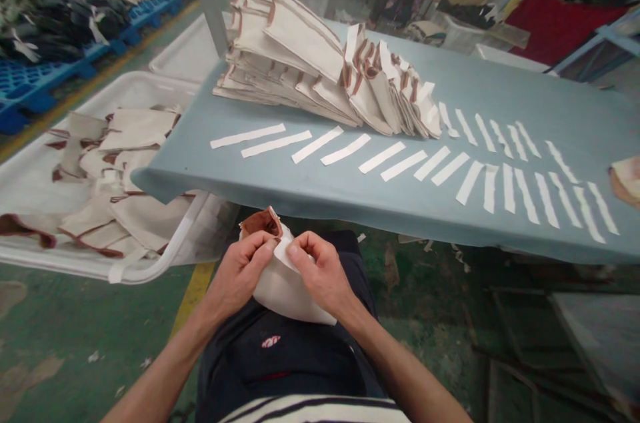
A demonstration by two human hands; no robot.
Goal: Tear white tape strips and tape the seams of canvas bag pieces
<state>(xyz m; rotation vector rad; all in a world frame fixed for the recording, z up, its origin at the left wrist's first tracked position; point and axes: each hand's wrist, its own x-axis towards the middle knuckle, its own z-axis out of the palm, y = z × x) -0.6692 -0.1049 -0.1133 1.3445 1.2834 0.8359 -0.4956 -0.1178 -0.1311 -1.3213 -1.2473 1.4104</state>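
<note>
"Cream fabric, soft and slightly creased, is what the hands have: a small cream fabric pouch with a reddish-brown lining showing at its open mouth. Where is it?"

"Over the person's lap, against dark navy clothing, just in front of the counter with its smooth blue-grey covering. A short white strip lies at the pouch's rim, between the two thumbs."

"And the fingers?"

"All gripping. The left hand pinches the rim beside the mouth; the right hand pinches the pouch's other side, its thumb at the strip's edge. What do the containers hold?"

"The white plastic bin at the left has a loose jumble of cream fabric pieces with reddish-brown edges, and one white strip hangs over its rim. Behind it stands a second white tub; I can't make out its contents."

"Can you count things?"

"One pouch in the hands, two hands on it. On the counter, loose white paper-like strips: sixteen along the front row, seven in the row behind, so twenty-three."

"And the piles?"

"Two, side by side: a flat stack of cream pieces, and a leaning row of cream pouches with white strips poking out at the top. Both overlap too much to count."
</note>
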